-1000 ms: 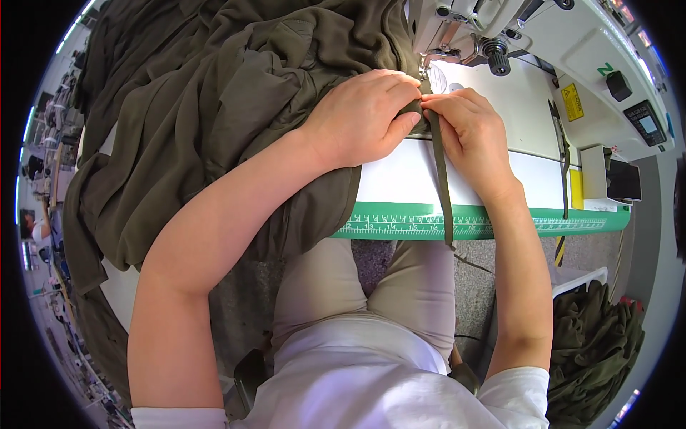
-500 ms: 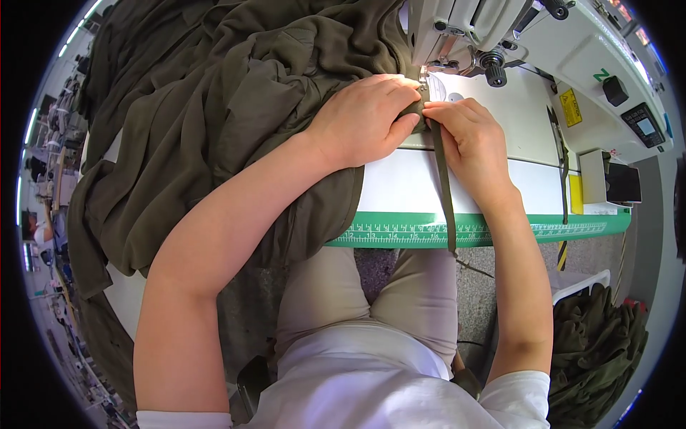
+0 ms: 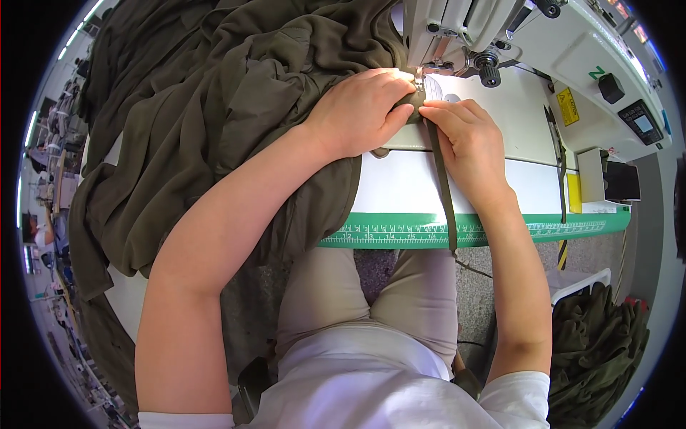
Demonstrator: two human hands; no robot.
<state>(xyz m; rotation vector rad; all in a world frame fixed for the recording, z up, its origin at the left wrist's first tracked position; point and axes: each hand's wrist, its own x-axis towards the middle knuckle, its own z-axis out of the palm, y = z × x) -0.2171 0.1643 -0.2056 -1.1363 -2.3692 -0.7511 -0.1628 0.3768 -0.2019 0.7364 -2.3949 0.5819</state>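
A dark olive garment (image 3: 214, 143) is heaped over the left of the sewing machine (image 3: 464, 36), its edge running under the lit presser foot (image 3: 420, 82). My left hand (image 3: 368, 107) lies on the cloth just left of the foot, fingers stretched out and thumb apart; the fingertips are partly hidden by glare. On the near right of the foot, my right hand (image 3: 468, 139) pinches a narrow olive fabric strip (image 3: 441, 171) at the garment's edge between thumb and fingers. The strip hangs down over the table's front edge.
A green ruler strip (image 3: 400, 230) edges the white table. At right stand a small open box (image 3: 600, 179) and the machine's control panel (image 3: 641, 121); dark tweezers (image 3: 554, 132) hang nearby. More olive cloth (image 3: 597, 350) fills a white bin by my right side.
Both hands have shifted very slightly left. A small rounded bit of olive cloth now shows below my left wrist. The strip still hangs from my right hand.
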